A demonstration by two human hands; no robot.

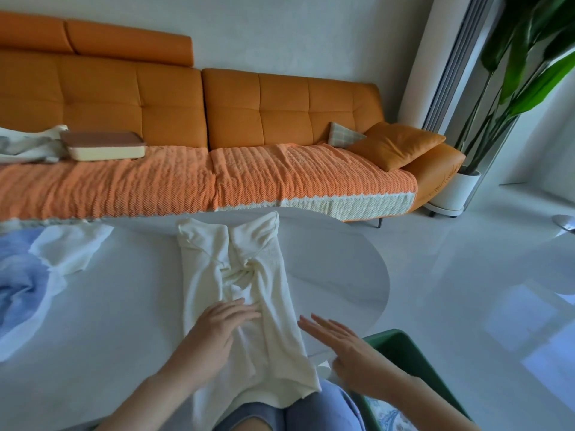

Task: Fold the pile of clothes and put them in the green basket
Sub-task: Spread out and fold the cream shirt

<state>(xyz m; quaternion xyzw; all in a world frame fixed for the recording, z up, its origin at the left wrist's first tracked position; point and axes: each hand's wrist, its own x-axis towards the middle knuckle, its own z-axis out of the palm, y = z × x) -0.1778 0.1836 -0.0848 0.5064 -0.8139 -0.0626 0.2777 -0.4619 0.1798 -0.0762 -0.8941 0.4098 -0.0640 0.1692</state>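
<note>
A: What do I have at the far left?

B: The unfolded pile (25, 275), blue cloth with a white piece over it, is heaped on the table (336, 275). The frame edge cuts it, so I can't count what is in it.

A: And the piece in work?

B: The cream sweater (202, 275) lies lengthwise in the middle with both sides folded in toward the centre. Its near hem hangs off the table over my lap. I judge it is laid that way to make a narrow strip, ready to fold across.

A: The grip?

B: My left hand (217, 331) lies flat on the sweater, fingers straight and spread, clasping nothing — pressing the fold down, I'd say. My right hand (342, 346) is flat too, fingers straight, just beside the sweater's right edge. I can't tell whether it touches the table, and something white by its thumb is too blurred to name.

A: The basket?

B: The green basket (404, 346) sits low at my right, below the table edge — handy for dropping things in. My arm hides most of it, but a patterned cloth (385, 412) shows inside.
</note>
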